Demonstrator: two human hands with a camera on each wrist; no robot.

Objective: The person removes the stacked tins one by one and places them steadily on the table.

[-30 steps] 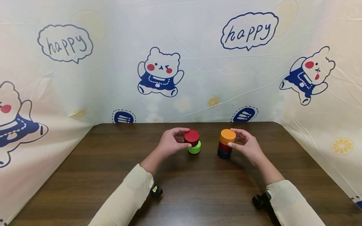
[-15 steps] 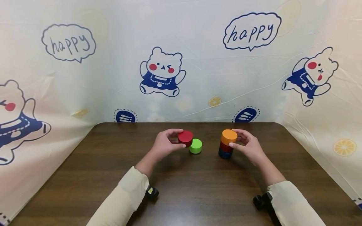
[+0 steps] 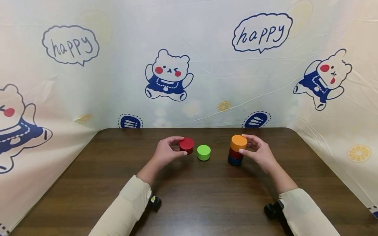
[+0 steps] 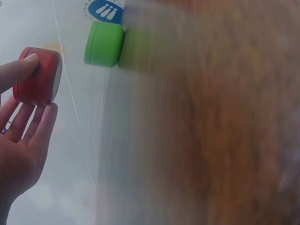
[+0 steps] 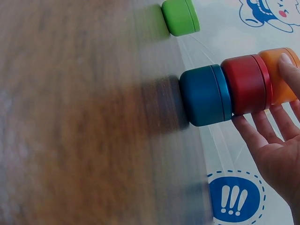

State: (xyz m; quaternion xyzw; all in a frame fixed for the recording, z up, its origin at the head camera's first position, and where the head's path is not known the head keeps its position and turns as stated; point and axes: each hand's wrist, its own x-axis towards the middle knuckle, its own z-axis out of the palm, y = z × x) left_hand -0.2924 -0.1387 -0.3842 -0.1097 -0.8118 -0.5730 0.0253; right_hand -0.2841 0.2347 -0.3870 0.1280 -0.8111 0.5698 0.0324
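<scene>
My left hand (image 3: 165, 152) pinches a small red round tin (image 3: 186, 146) between thumb and fingers, just left of a green tin (image 3: 203, 153). In the left wrist view that red tin (image 4: 40, 75) is held off the tabletop, while the green tin (image 4: 104, 43) stands on it. On the right, a stack stands upright: a blue tin (image 5: 205, 95) at the bottom, a second red tin (image 5: 246, 84) in the middle and an orange tin (image 5: 279, 75) on top. The thumb and fingers of my right hand (image 3: 260, 152) grip the orange tin at its side.
The dark wooden table (image 3: 189, 196) reaches back to a pale cloth backdrop (image 3: 206, 65) printed with bears. Black camera mounts (image 3: 155, 203) sit at both wrists, by the light sleeves (image 3: 124, 206).
My left hand has carried its red tin leftward, from over the green tin to beside it. The green tin stays put. My right hand keeps its hold on the orange tin.
</scene>
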